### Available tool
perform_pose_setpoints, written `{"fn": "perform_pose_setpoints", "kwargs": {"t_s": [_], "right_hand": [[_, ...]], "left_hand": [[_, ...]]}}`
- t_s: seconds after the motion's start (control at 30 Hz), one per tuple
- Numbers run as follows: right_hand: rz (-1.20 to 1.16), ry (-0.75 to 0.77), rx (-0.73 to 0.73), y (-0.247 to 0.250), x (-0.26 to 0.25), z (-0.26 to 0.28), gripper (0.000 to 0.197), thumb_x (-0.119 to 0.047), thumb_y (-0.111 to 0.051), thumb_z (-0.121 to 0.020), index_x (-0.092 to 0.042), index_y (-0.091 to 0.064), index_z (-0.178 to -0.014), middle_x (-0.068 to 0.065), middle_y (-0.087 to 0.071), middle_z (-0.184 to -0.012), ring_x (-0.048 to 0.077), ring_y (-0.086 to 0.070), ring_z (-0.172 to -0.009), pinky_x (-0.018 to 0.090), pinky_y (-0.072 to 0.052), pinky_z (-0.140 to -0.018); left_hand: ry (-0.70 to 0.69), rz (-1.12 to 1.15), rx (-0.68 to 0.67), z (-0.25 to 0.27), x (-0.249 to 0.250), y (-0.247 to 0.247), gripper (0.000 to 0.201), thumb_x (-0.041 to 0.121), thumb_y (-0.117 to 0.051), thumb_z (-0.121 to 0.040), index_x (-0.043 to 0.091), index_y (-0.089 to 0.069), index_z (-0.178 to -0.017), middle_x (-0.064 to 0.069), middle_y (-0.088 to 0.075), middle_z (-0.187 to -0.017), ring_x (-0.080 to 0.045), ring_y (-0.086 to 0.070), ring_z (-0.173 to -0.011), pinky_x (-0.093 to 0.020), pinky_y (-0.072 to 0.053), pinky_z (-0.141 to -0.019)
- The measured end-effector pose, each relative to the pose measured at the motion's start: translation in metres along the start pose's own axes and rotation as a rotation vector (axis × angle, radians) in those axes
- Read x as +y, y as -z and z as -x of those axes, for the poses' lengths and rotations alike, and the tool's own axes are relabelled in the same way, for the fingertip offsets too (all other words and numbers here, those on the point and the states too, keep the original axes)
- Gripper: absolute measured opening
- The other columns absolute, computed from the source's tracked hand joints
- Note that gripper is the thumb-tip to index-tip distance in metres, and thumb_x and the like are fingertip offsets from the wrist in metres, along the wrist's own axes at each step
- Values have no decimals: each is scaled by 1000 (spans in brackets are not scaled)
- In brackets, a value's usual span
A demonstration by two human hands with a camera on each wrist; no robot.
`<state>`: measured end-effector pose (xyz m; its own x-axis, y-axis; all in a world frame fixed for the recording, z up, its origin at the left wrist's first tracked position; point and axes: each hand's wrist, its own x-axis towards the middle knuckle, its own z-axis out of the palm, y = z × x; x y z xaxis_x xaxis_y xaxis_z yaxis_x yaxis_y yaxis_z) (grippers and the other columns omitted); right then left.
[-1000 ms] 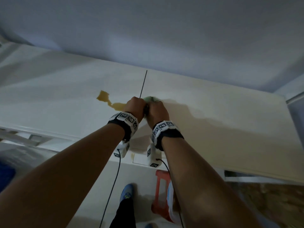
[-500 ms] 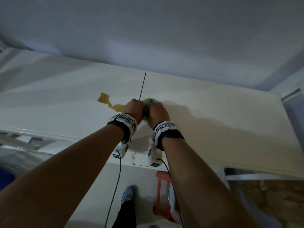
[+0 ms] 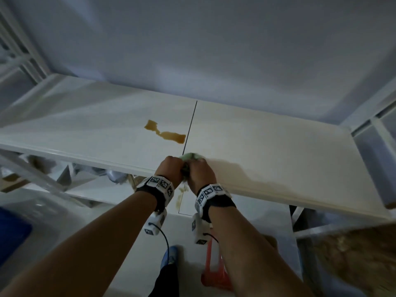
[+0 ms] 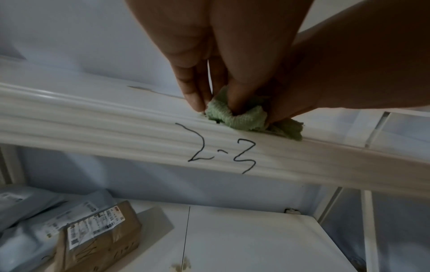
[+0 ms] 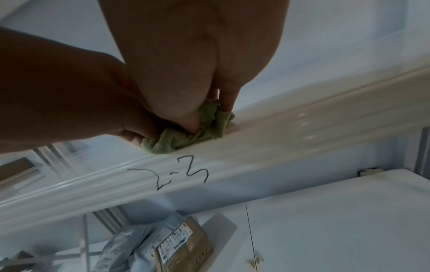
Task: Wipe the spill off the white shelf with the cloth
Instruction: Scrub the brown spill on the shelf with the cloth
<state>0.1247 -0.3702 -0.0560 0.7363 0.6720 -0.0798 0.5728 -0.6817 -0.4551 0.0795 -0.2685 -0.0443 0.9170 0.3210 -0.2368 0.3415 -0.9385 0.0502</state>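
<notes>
Both hands worked together at the near edge of the white shelf (image 3: 267,142), the left hand (image 3: 171,168) and right hand (image 3: 200,173) side by side, fingers of each curled tight around one bunched green cloth (image 4: 237,117) pressed onto the shelf's front lip, just above the handwritten "2-3" mark (image 4: 223,149). The amber spill (image 3: 165,132) lay farther back on the shelf, left of the dark panel seam (image 3: 190,127) and apart from the cloth. On the lower shelf (image 4: 256,239) sat a brown labelled parcel (image 4: 100,237) at left beside grey mailer bags (image 4: 25,211).
</notes>
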Motion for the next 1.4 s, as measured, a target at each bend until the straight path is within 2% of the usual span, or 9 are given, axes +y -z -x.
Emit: {"fn": "perform_pose_setpoints", "kwargs": {"t_s": [0.23,0.43,0.6,0.7,0.8,0.9,1.0,1.1,1.4], "right_hand": [[20,-16,-14,-9,-14,24,27,-13,-53,-88,-18,-65,-111,10,-64,-118,27,-66,-100,38,-57,-83],[-58,-25,-1,-6,-19,18,32,-11,-53,-85,-26,-66,-110,4,-68,-111,23,-68,-95,37,-58,-82],[-30,-22,-11,0,-26,-10,32,-8,-53,-89,-16,-65,-118,8,-65,-118,26,-65,-105,36,-55,-89],[-44,-48,-5,0,-30,-30,24,-6,-53,-90,-9,-67,-109,12,-68,-111,27,-67,-100,35,-55,-86],[-69,-35,55,2,-32,-44,22,-6,-52,-89,-12,-68,-101,9,-70,-105,24,-68,-94,33,-56,-82],[-78,-26,57,2,-30,-59,23,-8,-52,-90,-15,-70,-102,5,-71,-105,21,-68,-94,31,-55,-83],[-85,-15,122,0,-26,-78,27,-17,-53,-88,-28,-68,-108,-4,-68,-110,13,-67,-94,25,-55,-80],[-87,-27,135,1,-23,-94,29,-16,-55,-85,-29,-68,-107,-6,-68,-111,12,-66,-95,21,-52,-79],[29,-76,109,9,-16,-141,32,-11,-53,-87,-24,-71,-109,2,-68,-115,23,-67,-101,34,-57,-84]], "left_hand": [[21,52,-41,26,-7,-4,9,12,-60,-82,13,-69,-80,-7,-71,-89,-25,-67,-87,-30,-49,-70],[18,130,-49,22,-12,-2,11,9,-60,-80,14,-68,-76,-6,-71,-84,-24,-67,-82,-28,-47,-65],[39,166,-50,3,-26,11,14,7,-56,-84,11,-69,-87,-9,-71,-90,-26,-68,-85,-31,-54,-71],[22,175,-24,-12,-32,15,22,3,-50,-86,10,-69,-95,-11,-70,-94,-28,-67,-88,-33,-54,-75],[-1,174,-13,-28,-36,20,21,3,-49,-86,8,-68,-95,-12,-69,-95,-29,-67,-89,-33,-53,-75],[-15,201,-11,-44,-41,24,19,4,-51,-86,8,-69,-91,-12,-70,-94,-28,-67,-88,-33,-53,-77],[-18,243,22,-62,-44,25,20,4,-50,-87,9,-69,-93,-10,-71,-93,-27,-67,-88,-34,-55,-78],[-36,224,32,-81,-46,27,20,3,-49,-86,8,-69,-91,-11,-70,-96,-28,-67,-88,-34,-54,-75],[-67,161,46,-126,-51,32,21,3,-46,-84,7,-67,-83,-13,-69,-89,-32,-66,-86,-32,-44,-63]]}}
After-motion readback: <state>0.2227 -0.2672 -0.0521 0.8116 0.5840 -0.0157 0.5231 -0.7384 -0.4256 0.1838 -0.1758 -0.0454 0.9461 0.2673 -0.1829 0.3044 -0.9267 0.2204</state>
